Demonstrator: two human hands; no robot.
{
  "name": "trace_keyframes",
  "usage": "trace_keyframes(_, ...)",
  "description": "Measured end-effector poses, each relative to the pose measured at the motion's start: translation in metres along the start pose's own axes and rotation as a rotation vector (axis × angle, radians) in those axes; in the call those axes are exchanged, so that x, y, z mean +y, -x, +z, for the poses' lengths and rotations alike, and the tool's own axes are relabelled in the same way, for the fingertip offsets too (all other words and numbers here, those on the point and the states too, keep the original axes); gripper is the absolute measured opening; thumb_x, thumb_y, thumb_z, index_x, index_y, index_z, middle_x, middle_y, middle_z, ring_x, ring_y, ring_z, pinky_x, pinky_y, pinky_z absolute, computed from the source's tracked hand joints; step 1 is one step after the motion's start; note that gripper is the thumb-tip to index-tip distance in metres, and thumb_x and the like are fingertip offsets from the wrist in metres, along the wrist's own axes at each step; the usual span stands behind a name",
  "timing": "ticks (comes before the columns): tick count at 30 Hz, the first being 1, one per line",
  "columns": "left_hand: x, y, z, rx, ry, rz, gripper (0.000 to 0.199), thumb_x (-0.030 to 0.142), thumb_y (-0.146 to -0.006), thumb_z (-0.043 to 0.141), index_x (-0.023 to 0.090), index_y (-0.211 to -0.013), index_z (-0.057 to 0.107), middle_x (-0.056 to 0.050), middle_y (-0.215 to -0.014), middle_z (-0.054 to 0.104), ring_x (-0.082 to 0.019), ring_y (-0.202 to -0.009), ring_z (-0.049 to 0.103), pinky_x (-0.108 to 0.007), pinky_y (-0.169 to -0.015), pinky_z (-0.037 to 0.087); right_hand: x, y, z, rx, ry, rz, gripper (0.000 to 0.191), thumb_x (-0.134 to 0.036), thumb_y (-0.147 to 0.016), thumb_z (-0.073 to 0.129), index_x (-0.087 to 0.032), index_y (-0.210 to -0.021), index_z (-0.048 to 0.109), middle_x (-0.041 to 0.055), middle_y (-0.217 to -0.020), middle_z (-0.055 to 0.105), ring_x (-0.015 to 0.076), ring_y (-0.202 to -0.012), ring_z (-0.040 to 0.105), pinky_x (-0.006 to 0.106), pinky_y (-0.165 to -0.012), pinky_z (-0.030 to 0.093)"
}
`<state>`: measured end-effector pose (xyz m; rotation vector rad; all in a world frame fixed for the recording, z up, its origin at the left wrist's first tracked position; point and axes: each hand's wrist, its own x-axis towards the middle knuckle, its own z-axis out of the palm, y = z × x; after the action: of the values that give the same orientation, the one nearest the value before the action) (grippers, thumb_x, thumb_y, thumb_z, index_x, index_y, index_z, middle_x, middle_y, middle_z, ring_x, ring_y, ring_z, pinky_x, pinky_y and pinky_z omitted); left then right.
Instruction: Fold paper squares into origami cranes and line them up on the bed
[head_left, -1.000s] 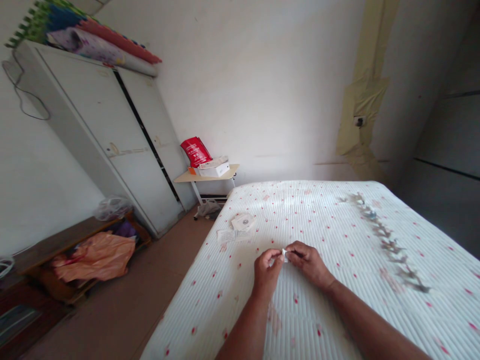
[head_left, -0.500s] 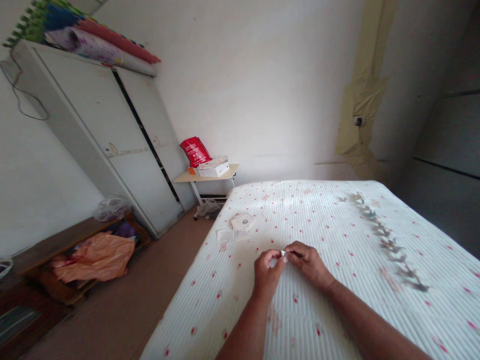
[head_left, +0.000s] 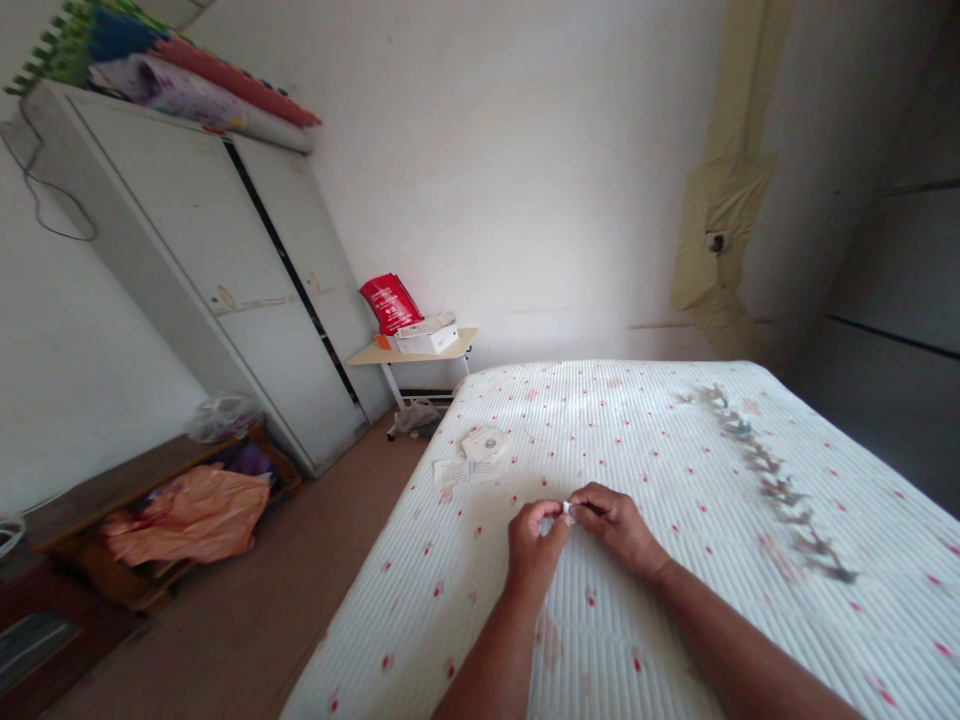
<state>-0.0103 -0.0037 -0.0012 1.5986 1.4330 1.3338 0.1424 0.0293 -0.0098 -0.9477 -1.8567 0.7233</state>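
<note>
Between my two hands is a small white piece (head_left: 568, 508) that looks like folded paper; my fingers cover most of it. My left hand (head_left: 538, 532) pinches its left side between thumb and forefinger. From the right, my right hand (head_left: 616, 522) grips the other side, fingertips close to those of the left. Both hands are just above the white ribbed bedspread (head_left: 600, 650) with red dots. Beyond my left hand, several printed paper sheets (head_left: 486, 443) lie on the bed.
A row of small grey-brown shapes (head_left: 780, 490) runs along the bed's right side. Behind the bed's left corner, a small table (head_left: 367, 353) bears a red bag (head_left: 390, 303) and a white box (head_left: 431, 340). A tall cabinet (head_left: 187, 240) and a low wooden bench (head_left: 82, 510) with an orange bag (head_left: 187, 515) stand left.
My fingers have shifted very slightly around the small white piece. Both hands stay in the same place, and nothing else has moved.
</note>
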Motion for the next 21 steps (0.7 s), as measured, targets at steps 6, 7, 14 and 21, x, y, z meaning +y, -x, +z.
trace_keyframes(6, -0.0013, -0.0001, 0.0008, 0.028, -0.001, -0.003, 0.016, 0.024, -0.069, 0.057, 0.014, -0.078, 0.066, -0.004, -0.077, 0.068, -0.017, -0.076, 0.061, -0.026, -0.073, 0.046, -0.0048, -0.0002, -0.0009, -0.005, 0.027, -0.025, 0.016, -0.028, -0.083, 0.050, -0.020, -0.081, 0.064, 0.0033, -0.078, 0.063, 0.0138, -0.072, 0.060, 0.024, -0.066, 0.046)
trace_keyframes(7, -0.0020, -0.0002, 0.0009, 0.031, -0.004, -0.002, 0.016, 0.023, -0.069, 0.057, 0.014, -0.078, 0.066, -0.004, -0.077, 0.068, -0.017, -0.076, 0.061, -0.026, -0.072, 0.046, -0.0059, -0.0002, -0.0012, -0.006, 0.033, -0.029, 0.016, -0.027, -0.083, 0.050, -0.020, -0.081, 0.064, 0.0032, -0.078, 0.063, 0.0138, -0.072, 0.060, 0.024, -0.067, 0.046)
trace_keyframes(14, -0.0051, -0.0003, 0.0013, 0.044, -0.045, 0.025, 0.015, 0.022, -0.070, 0.057, 0.014, -0.079, 0.067, -0.005, -0.079, 0.068, -0.016, -0.077, 0.062, -0.026, -0.073, 0.047, -0.0074, -0.0007, -0.0017, 0.004, 0.054, -0.057, 0.015, -0.024, -0.083, 0.050, -0.020, -0.081, 0.064, 0.0029, -0.077, 0.063, 0.0134, -0.072, 0.060, 0.024, -0.066, 0.047)
trace_keyframes(21, -0.0028, 0.0002, 0.0015, 0.061, -0.074, 0.018, 0.016, 0.021, -0.069, 0.057, 0.015, -0.079, 0.067, -0.005, -0.078, 0.068, -0.016, -0.076, 0.062, -0.026, -0.072, 0.047, -0.0062, 0.0005, -0.0009, -0.002, 0.133, -0.093, 0.016, -0.024, -0.084, 0.049, -0.021, -0.083, 0.064, 0.0034, -0.078, 0.063, 0.0134, -0.072, 0.061, 0.024, -0.066, 0.047)
